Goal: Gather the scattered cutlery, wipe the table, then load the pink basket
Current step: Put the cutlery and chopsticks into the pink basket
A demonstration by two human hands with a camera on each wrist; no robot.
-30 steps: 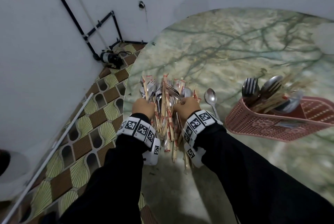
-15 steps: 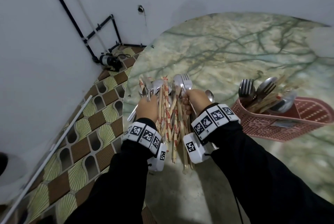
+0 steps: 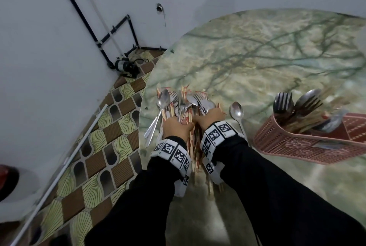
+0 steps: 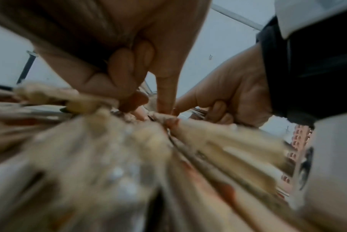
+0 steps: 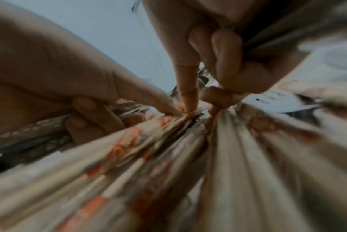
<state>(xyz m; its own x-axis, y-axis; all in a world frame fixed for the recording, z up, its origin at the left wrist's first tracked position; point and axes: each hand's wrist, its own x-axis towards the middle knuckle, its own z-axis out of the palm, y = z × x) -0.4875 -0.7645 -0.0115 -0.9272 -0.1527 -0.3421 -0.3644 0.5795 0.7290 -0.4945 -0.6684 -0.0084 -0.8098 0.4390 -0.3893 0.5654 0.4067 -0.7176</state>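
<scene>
Both hands, left hand (image 3: 176, 126) and right hand (image 3: 209, 117), fingers clenched round cutlery bundle (image 3: 186, 105); gathering step; next, carry toward pink basket (image 3: 309, 142) at three o'clock.

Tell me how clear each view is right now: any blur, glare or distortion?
Head view: dim, wide-angle bend, soft glare on the table; hands and pink basket readable. Left wrist view: left hand fairly sharp, cutlery bundle smeared. Right wrist view: right hand legible, bundle streaked by blur.

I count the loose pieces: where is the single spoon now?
Head view: the single spoon lies on the table, between the right hand and the pink basket.
</scene>
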